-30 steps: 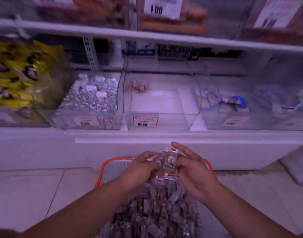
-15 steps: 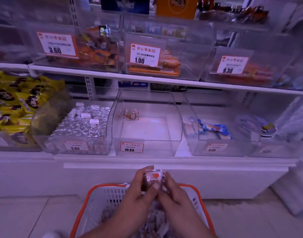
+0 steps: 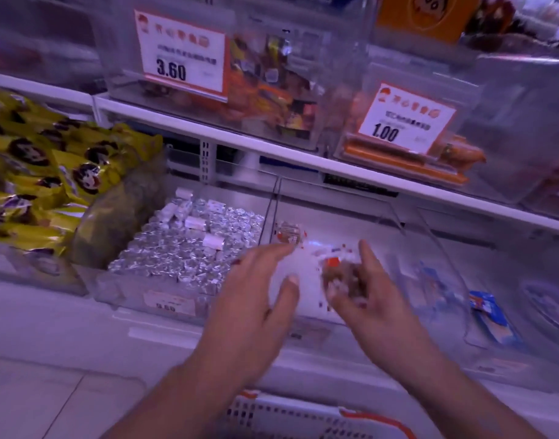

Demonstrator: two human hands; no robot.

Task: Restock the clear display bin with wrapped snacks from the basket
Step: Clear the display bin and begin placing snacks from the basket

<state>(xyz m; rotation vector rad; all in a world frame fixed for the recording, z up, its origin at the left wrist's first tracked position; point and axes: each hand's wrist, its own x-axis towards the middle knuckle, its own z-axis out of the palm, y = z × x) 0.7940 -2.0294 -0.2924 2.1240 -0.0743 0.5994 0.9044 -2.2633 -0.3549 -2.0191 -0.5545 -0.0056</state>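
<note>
Both your hands are over the clear display bin now. Your left hand is empty, fingers spread wide. Your right hand cups a blurred clump of wrapped snacks in curled fingers above the bin floor. One lone snack sits at the bin's back-left. The basket waits below, rim only showing.
</note>
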